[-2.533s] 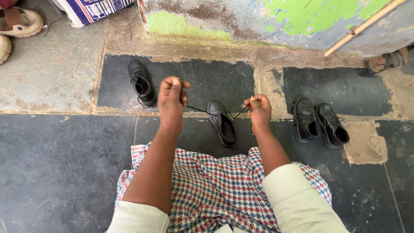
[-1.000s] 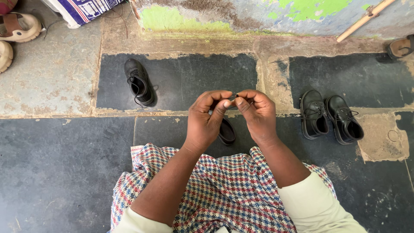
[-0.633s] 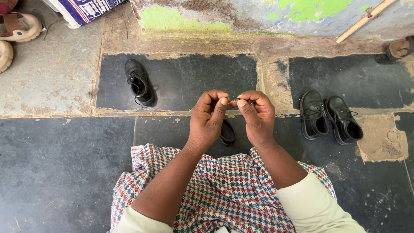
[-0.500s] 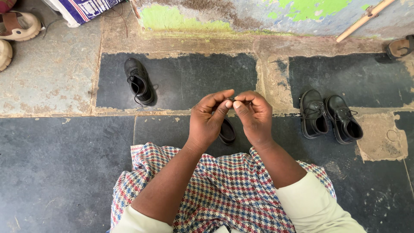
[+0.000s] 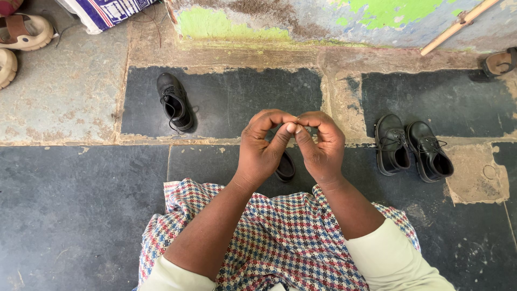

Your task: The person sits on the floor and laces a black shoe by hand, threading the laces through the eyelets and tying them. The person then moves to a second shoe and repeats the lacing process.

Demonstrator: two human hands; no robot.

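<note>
From the head camera, looking straight down: the person sits on a dark slate floor (image 5: pixel 75 215) with a red, blue and white checked cloth (image 5: pixel 280 242) spread over the lap. Both hands are raised together over the middle of the scene. The left hand (image 5: pixel 264 148) and the right hand (image 5: pixel 320 145) are curled shut, thumb and forefinger tips meeting between them as if pinching something thin; whatever is pinched is too fine to make out, possibly a lace end, so I cannot tell what they grip.

Directly beneath the hands, and mostly hidden by them, lies a small black leather lace-up shoe (image 5: pixel 285 167); only its heel end shows between the wrists. Its long axis runs away from the person, and it sits about evenly between both hands, perhaps slightly nearer the left.

Well apart to the left rests a second black shoe (image 5: pixel 175 102), laces loose. To the right a matching black pair (image 5: pixel 412 148) stands side by side. Pale sandals (image 5: pixel 24 32) lie at the far left corner, and a wooden stick (image 5: pixel 458 24) leans against the peeling green-painted wall (image 5: pixel 323 16).
</note>
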